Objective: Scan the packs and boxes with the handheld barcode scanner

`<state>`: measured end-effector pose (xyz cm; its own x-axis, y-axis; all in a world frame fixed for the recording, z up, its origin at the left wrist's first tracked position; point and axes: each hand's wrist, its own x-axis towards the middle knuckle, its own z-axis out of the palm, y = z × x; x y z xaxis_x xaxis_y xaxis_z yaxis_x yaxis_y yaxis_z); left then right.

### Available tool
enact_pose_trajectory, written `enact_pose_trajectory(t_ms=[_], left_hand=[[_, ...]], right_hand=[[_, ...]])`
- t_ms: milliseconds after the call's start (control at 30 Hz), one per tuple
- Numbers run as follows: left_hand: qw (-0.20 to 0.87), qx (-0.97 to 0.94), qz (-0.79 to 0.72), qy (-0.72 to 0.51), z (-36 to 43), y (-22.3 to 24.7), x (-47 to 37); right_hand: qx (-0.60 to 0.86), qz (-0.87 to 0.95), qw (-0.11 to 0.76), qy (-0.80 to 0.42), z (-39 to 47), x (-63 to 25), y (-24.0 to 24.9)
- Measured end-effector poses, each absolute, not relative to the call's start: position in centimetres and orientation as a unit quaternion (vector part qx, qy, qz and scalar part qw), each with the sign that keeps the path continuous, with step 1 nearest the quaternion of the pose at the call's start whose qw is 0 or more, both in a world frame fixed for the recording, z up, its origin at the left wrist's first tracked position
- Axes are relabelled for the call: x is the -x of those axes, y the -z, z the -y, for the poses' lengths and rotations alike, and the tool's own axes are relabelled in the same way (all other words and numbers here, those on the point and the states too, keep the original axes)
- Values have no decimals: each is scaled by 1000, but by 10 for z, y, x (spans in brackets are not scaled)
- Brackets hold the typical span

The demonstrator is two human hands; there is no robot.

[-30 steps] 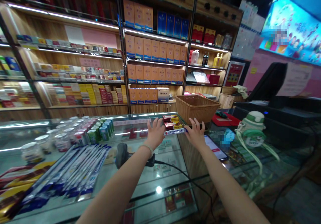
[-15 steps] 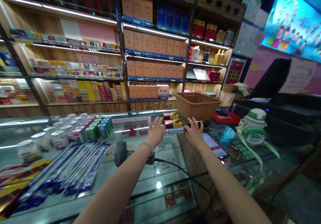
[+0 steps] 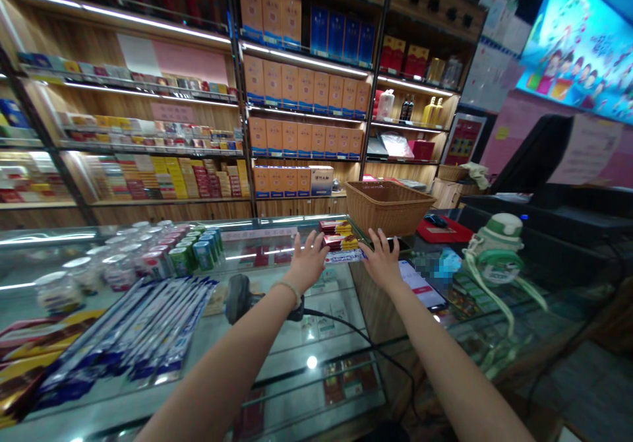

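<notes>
My left hand [image 3: 307, 262], with a beaded band at its wrist, is over the glass counter with its fingers spread. My right hand [image 3: 384, 261] faces it from the other side, its fingers also apart. Between the two thumbs lies a narrow blue-and-white snack pack [image 3: 345, 256]; both hands are at its ends, and whether they press on it I cannot tell. Just behind it is a small stack of red-and-yellow wrapped bars [image 3: 340, 234]. A dark handheld scanner [image 3: 238, 299] with a cable lies under my left forearm. By my right wrist is a phone [image 3: 422, 285] with a lit screen.
A wicker basket [image 3: 388, 212] stands behind my right hand. Long blue-silver packets [image 3: 143, 330] and rows of jars and tins [image 3: 119, 272] fill the counter's left. At right are a green-white bottle [image 3: 499, 251] with a strap and a red mat [image 3: 445, 230]. Stocked shelves line the wall.
Both hands have shifted very slightly forward, the right a little to the left. The blue-and-white pack now lies flatter against the stack of bars. Everything else stays put.
</notes>
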<state>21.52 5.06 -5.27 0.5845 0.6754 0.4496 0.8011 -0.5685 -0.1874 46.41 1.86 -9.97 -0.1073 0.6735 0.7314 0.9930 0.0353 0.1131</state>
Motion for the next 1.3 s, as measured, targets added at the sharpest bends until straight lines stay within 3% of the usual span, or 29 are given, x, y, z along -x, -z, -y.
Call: enact_pose_trajectory(t_ms=[1300], left_hand=[[139,880,429,151,-41,58,-202]], right_hand=[[576,711,233,329,-6,-458,96]])
